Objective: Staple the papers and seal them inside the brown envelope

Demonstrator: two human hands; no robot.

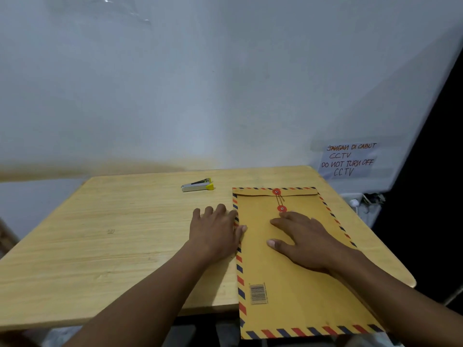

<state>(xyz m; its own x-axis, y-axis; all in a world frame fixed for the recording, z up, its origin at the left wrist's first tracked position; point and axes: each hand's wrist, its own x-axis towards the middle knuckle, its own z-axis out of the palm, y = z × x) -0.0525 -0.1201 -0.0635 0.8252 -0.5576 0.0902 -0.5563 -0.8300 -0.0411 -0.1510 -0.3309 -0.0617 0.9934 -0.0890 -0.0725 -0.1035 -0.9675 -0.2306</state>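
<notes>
If flat, right hand (308,242) atop envelope (298,279).

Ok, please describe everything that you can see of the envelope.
The envelope is brown paper with a red and blue striped border. Its flap, at the far end, is folded down; a string joins two red discs. A barcode sits near its near left corner. It lies flat on the table, near end over the edge. The right hand rests flat on it; the left hand touches its left edge.
</notes>
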